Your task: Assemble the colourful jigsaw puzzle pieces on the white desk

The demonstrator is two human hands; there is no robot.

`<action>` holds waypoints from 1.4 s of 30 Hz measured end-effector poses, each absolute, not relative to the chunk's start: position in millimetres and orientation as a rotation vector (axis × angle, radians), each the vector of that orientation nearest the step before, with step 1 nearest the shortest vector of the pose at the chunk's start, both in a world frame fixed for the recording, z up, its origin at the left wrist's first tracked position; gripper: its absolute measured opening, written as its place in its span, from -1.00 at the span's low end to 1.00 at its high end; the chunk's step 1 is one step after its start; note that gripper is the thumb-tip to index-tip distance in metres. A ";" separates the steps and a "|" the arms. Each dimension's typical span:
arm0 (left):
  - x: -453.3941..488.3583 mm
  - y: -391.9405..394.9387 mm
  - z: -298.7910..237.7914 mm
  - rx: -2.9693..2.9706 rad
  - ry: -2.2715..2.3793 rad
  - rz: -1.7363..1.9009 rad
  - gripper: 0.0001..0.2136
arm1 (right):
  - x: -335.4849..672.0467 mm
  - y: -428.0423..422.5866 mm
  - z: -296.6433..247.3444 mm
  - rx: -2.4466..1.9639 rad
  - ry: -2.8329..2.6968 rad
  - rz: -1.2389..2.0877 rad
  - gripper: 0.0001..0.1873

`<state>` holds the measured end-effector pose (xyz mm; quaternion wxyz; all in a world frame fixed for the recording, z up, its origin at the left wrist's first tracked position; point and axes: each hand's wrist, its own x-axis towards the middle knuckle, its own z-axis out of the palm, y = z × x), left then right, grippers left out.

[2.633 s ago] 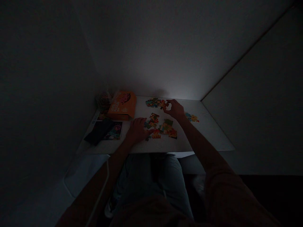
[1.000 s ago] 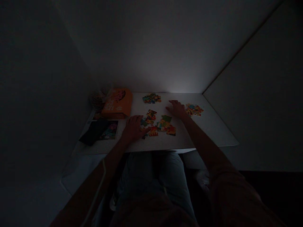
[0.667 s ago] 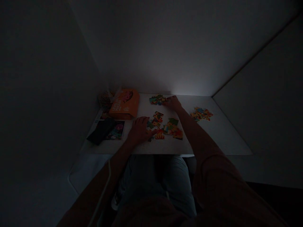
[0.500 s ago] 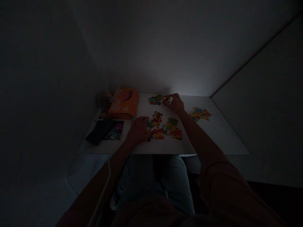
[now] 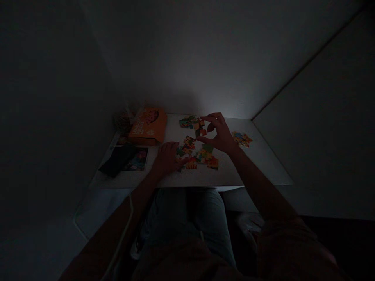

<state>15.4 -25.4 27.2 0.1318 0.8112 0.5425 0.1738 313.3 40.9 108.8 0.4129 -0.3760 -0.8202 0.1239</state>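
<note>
In the dim head view, my right hand (image 5: 220, 134) holds a small joined section of jigsaw puzzle (image 5: 200, 128) by its edges, thumb at the near side and index finger at the far side. Just left of that section lie green and blue puzzle pieces (image 5: 186, 121). My left hand (image 5: 166, 159) rests on the table with fingers stretched out, its fingertips and thumb over or against a cluster of puzzle pieces (image 5: 189, 144). More orange and green pieces (image 5: 208, 157) lie to the right of that cluster.
An orange puzzle box (image 5: 149, 127) stands at the back left of the white table (image 5: 252, 171). In front of it are a dark flat object (image 5: 117, 160) and a flowered picture sheet (image 5: 139, 159). A heap of pieces (image 5: 242, 138) lies at right. Walls border the table.
My right hand has drawn nearer and turned, its thumb and index finger now wider apart around the puzzle section. My left hand keeps its place. The whole view has shifted slightly.
</note>
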 end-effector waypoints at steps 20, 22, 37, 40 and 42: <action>16.1 -27.9 23.2 2.367 1.590 0.524 0.03 | 221.7 170.1 28.8 -1.856 -1.934 0.397 -0.24; 15.8 -27.9 23.1 2.363 1.582 0.531 0.02 | 217.0 173.7 29.2 -1.862 -1.928 0.409 -0.38; 18.8 -29.2 25.8 2.311 1.611 0.561 0.05 | 280.8 125.6 31.4 -1.345 -2.028 0.811 -0.25; 19.8 -28.9 25.4 2.291 1.657 0.537 0.10 | 287.6 136.1 22.6 -1.508 -1.865 0.753 -0.48; 19.7 -28.6 24.3 2.275 1.687 0.522 0.14 | 283.7 150.1 18.5 -1.670 -1.764 0.651 -0.51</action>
